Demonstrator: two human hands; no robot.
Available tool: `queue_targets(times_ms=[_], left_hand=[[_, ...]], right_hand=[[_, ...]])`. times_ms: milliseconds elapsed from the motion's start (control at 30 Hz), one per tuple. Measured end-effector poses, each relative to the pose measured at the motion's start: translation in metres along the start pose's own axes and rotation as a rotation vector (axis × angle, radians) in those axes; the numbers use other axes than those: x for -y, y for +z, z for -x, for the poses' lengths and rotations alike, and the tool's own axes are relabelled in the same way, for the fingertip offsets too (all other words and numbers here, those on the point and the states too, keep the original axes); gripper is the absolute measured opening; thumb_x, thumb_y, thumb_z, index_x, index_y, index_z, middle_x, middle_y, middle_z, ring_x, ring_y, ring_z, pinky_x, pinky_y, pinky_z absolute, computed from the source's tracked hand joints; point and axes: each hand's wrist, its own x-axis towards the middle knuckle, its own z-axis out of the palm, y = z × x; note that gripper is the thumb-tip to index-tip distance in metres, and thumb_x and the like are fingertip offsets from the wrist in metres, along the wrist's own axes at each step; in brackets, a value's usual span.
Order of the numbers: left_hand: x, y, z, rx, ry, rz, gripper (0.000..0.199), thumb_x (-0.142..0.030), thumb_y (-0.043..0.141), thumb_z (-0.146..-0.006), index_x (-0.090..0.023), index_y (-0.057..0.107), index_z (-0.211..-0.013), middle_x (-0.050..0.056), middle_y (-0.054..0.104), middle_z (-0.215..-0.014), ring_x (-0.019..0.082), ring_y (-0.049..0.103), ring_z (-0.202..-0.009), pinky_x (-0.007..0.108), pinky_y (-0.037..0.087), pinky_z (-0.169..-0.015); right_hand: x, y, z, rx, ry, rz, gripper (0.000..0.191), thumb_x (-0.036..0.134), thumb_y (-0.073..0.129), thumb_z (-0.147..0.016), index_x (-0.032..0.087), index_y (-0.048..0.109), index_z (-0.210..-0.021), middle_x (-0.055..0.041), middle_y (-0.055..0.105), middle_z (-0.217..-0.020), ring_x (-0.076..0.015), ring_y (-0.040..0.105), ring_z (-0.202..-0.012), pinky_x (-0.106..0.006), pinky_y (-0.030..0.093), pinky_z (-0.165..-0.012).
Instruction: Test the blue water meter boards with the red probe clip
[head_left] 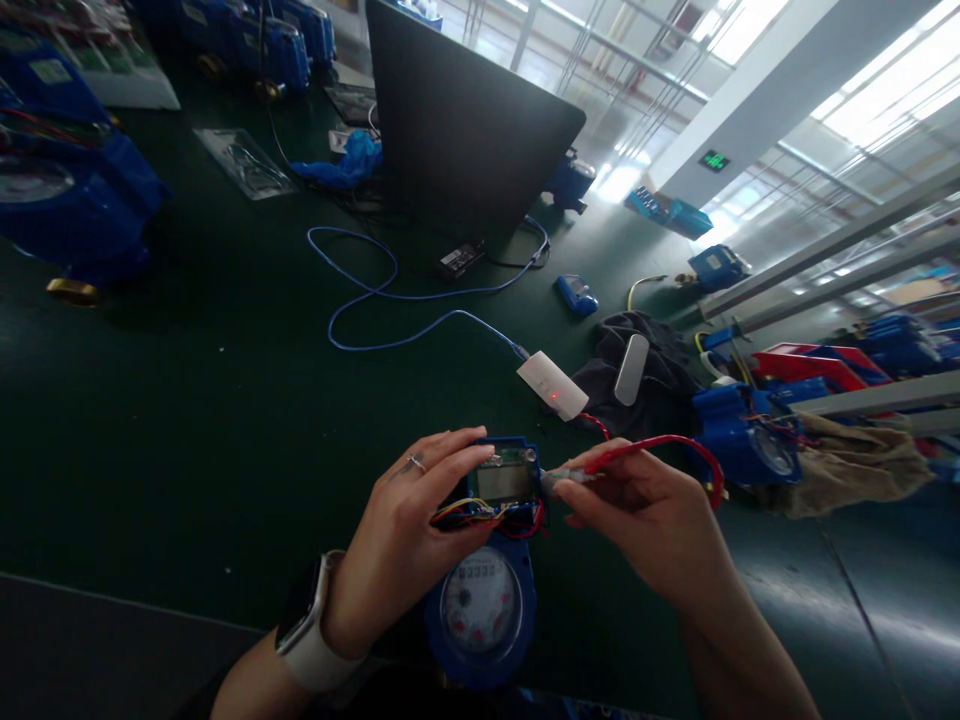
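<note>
A blue water meter (480,605) with a round dial lies at the table's near edge. Its upper housing is uncovered, showing a small display (502,483), a green board and coloured wires (465,510). My left hand (427,500) grips this housing from the left, fingers over its top edge and thumb below. On the right, my right hand (637,510) pinches a greyish connector end (559,480) of a red cable (675,440) against the housing's side. Whether the connector is seated in the housing I cannot tell. The cable loops over my right hand.
Beyond my hands, a white adapter box (553,385) with a red light joins a blue cable (420,298). A laptop (469,120) stands behind. Dark cloth (660,350) carries a pale oblong device (632,370). More blue meters stand left (82,190) and right (742,435).
</note>
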Motion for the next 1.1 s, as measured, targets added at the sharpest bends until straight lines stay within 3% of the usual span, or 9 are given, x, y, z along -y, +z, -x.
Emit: queue_targets(times_ms=[233, 367, 567, 900, 1100], left_hand=[[-0.0004, 0.0007, -0.0001, -0.006, 0.002, -0.008, 0.039, -0.017, 0.073, -0.081, -0.017, 0.061, -0.118, 0.014, 0.068, -0.124, 0.025, 0.066, -0.113, 0.042, 0.055, -0.098], [-0.0003, 0.0009, -0.0004, -0.011, 0.013, -0.013, 0.04, -0.016, 0.074, -0.079, -0.016, 0.061, -0.118, 0.014, 0.068, -0.124, 0.024, 0.066, -0.112, 0.04, 0.056, -0.097], [0.0, 0.0007, 0.0006, -0.001, 0.003, -0.008, 0.042, -0.015, 0.074, -0.079, -0.017, 0.061, -0.119, 0.013, 0.067, -0.125, 0.025, 0.066, -0.113, 0.042, 0.055, -0.099], [-0.0007, 0.0013, 0.0001, -0.018, 0.019, -0.006, 0.04, -0.014, 0.074, -0.078, -0.015, 0.062, -0.117, 0.014, 0.069, -0.123, 0.025, 0.067, -0.111, 0.041, 0.055, -0.099], [0.0011, 0.0025, 0.0006, -0.008, -0.004, 0.007, 0.042, -0.014, 0.074, -0.078, -0.018, 0.061, -0.118, 0.014, 0.068, -0.125, 0.026, 0.066, -0.114, 0.044, 0.056, -0.097]], right_hand=[[-0.0002, -0.0011, -0.0016, 0.04, -0.016, 0.026, 0.024, 0.038, 0.08, -0.073, 0.018, 0.069, -0.08, -0.003, 0.072, -0.067, -0.0169, 0.068, -0.054, -0.026, 0.059, -0.049], [-0.0011, -0.001, -0.0013, -0.001, 0.001, -0.004, 0.02, 0.034, 0.08, -0.072, 0.019, 0.069, -0.08, -0.0014, 0.072, -0.067, -0.0151, 0.067, -0.054, -0.023, 0.059, -0.05], [-0.0027, -0.0032, -0.0041, 0.063, -0.051, 0.036, 0.019, 0.034, 0.079, -0.073, 0.018, 0.07, -0.079, -0.0035, 0.072, -0.065, -0.0168, 0.067, -0.052, -0.025, 0.059, -0.047], [-0.0009, 0.0001, -0.0014, 0.012, -0.011, -0.017, 0.018, 0.032, 0.08, -0.072, 0.019, 0.07, -0.079, -0.0012, 0.071, -0.066, -0.0145, 0.066, -0.053, -0.023, 0.057, -0.049], [-0.001, -0.0019, -0.005, 0.072, -0.049, 0.0, 0.016, 0.031, 0.077, -0.075, 0.019, 0.069, -0.08, -0.0018, 0.072, -0.067, -0.0164, 0.069, -0.055, -0.025, 0.06, -0.05]])
